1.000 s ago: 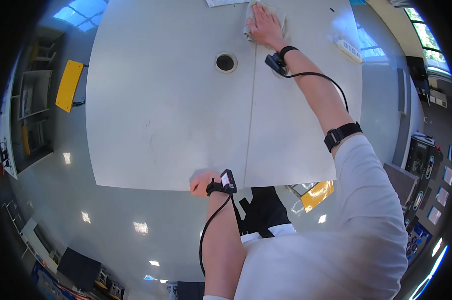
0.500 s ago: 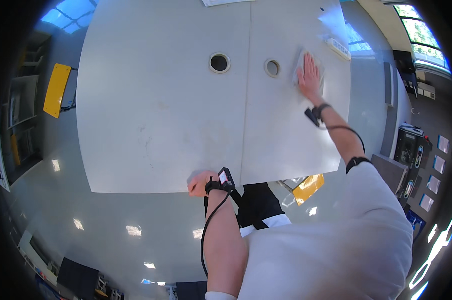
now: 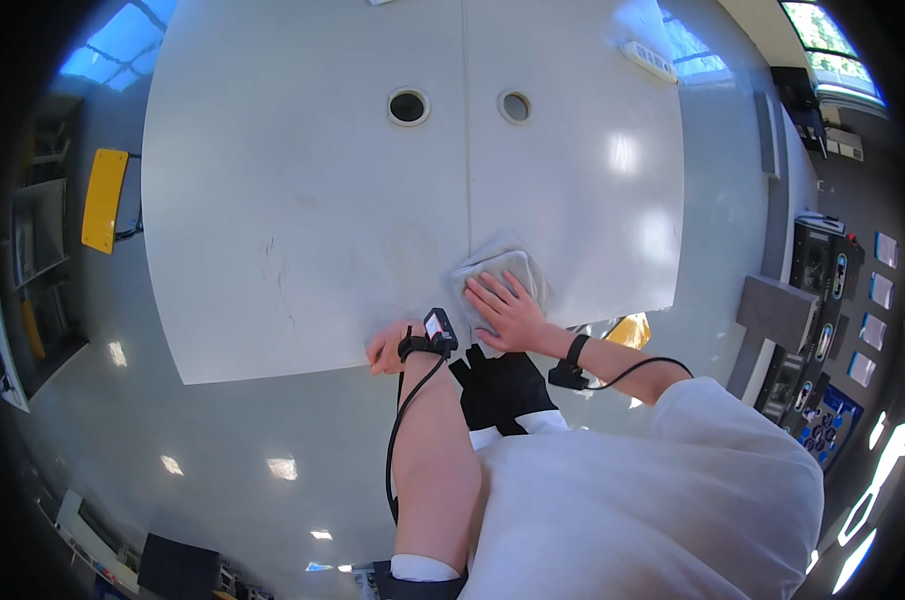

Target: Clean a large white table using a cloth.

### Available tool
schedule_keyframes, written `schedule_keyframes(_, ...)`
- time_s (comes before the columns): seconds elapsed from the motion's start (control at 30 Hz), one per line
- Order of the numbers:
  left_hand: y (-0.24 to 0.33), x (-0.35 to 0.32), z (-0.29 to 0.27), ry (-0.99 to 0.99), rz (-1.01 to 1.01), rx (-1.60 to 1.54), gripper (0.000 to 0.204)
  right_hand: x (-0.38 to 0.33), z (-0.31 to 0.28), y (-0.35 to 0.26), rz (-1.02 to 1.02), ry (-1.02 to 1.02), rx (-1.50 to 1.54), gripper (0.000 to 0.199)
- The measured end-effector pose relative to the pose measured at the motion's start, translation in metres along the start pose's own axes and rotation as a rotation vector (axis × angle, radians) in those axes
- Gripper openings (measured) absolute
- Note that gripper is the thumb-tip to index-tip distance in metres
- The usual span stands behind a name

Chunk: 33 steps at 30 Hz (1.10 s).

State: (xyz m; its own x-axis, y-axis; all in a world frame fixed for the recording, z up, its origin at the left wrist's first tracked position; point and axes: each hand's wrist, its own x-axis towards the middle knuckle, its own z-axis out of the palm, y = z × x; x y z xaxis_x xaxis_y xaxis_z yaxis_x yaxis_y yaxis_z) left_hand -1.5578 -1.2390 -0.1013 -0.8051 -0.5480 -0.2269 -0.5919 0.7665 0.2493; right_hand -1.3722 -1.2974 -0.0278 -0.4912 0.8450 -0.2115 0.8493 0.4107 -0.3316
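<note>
My right hand (image 3: 509, 312) lies flat with spread fingers on a folded light-grey cloth (image 3: 503, 260), near the front edge of the white table (image 3: 273, 180). The cloth is pressed against the tabletop, across the seam between two table panels. Left of it, my left hand (image 3: 389, 348) rests curled on the table's front edge; nothing shows in its fingers, though the palm side is hidden. A strap with a small camera (image 3: 439, 331) is round my left wrist. Another black strapped device (image 3: 570, 374) is on my right wrist, trailing a cable. Faint dark marks (image 3: 275, 268) show on the left panel.
Two round holes, a dark one (image 3: 409, 107) and a greyish one (image 3: 515, 107), pierce the table's far half. A white power strip (image 3: 651, 61) lies at the far right edge. A yellow chair (image 3: 105, 200) stands left; another yellow seat (image 3: 630, 331) shows under the front edge.
My right hand has moved from the far right of the table back toward me and leftward, bringing the cloth with it. My left hand stays at the front edge.
</note>
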Motion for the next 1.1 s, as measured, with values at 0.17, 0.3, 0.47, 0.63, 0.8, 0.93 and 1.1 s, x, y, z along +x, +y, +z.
schedule_keyframes(0.17,-0.006,0.004,0.011,0.024,0.132,0.165,0.037,0.036,-0.02,0.036,-0.108,-0.026,-0.014,0.073)
schedule_keyframes(0.3,0.01,0.021,0.01,0.079,0.221,0.254,0.036,0.101,-0.042,0.05,0.018,0.166,-0.053,0.072)
schedule_keyframes(0.47,0.018,0.02,0.012,-0.084,0.824,1.105,0.031,0.113,-0.035,0.067,0.319,0.508,-0.061,0.068)
schedule_keyframes(0.63,0.027,-0.006,-0.047,-0.361,1.984,1.914,0.014,0.047,-0.005,0.031,0.465,0.446,-0.023,0.067)
schedule_keyframes(0.8,0.031,0.052,-0.027,-0.422,1.964,1.78,0.011,-0.045,0.011,0.021,0.483,0.302,0.007,0.071)
schedule_keyframes(0.93,0.035,0.095,0.002,-0.411,1.998,1.782,0.022,-0.119,0.018,0.088,0.596,0.424,-0.02,0.072)
schedule_keyframes(1.1,0.024,-0.001,-0.034,-0.391,1.758,2.073,0.023,-0.23,-0.001,0.213,0.92,0.531,-0.145,0.068)
